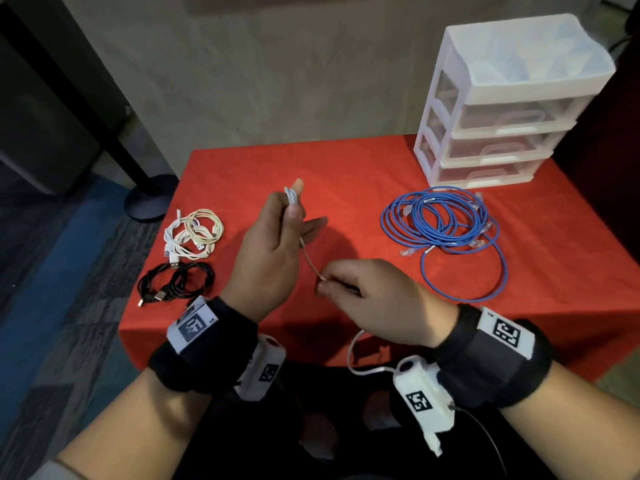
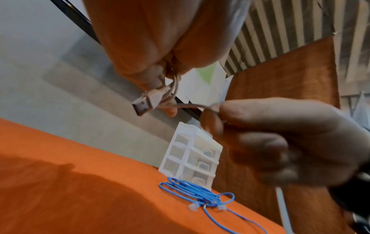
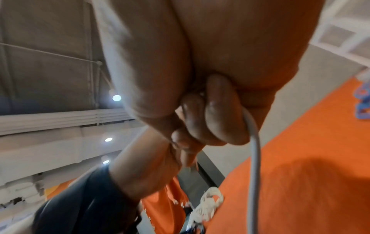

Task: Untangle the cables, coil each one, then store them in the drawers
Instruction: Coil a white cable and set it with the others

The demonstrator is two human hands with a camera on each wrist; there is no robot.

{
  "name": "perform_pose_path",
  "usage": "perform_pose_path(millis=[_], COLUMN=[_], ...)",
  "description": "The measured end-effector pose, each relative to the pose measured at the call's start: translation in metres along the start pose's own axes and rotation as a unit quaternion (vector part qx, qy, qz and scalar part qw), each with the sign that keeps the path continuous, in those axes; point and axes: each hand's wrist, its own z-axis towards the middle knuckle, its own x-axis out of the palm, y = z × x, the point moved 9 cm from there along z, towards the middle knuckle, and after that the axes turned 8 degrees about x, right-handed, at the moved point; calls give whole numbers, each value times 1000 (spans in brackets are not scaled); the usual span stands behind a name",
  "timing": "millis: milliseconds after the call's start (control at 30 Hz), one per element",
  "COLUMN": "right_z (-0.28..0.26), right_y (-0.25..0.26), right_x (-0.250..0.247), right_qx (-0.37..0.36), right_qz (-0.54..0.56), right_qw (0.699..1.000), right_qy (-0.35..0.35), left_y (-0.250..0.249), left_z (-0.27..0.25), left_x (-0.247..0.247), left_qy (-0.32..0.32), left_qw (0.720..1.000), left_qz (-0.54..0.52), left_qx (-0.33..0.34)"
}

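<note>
My left hand [image 1: 277,237] is raised over the red table [image 1: 346,174] and pinches folded loops of a white USB cable [image 1: 311,261] between thumb and fingers; its USB plug [image 2: 145,103] sticks out below the fingers. My right hand [image 1: 363,292] grips the same cable a short way along, and the slack [image 1: 356,362] hangs down past the wrist. A blue network cable [image 1: 446,230] lies in loose tangled loops at the right. Behind it stands a white drawer unit [image 1: 502,116], all three drawers shut.
Coiled white and cream cables [image 1: 195,233] lie at the table's left edge, with coiled black cables [image 1: 176,282] just in front of them. A dark stand base [image 1: 149,199] sits on the floor beyond the left edge. The table's near edge is under my wrists.
</note>
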Motion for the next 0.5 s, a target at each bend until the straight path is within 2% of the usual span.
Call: perform_pose_path(millis=[33,100,167,367,433,500], right_z=[-1,-2,1,12,16,19], right_y=[5,11,14,13,10,5], right_x=[-7,-20,-31,-72,-76,-71], right_qx=[-11,-26,-36,-44,-42,-34], right_qz=[-8,-22,-32,-72,-26,34], right_qw=[1000,999,999,990,993,997], right_qy=[-1,-7,-18,-111,-103,-65], left_y=[-1,-3,-2,-4,-9,-13], left_z=[-2,-6,-9,-23,-26,-26], left_x=[2,7,13,34,36,37], left_qy=[29,84,115,186,195,204], left_qw=[998,976,959,974,974,973], left_qz=[55,191,254,126,102,83], left_qx=[20,59,60,-28,-47,-69])
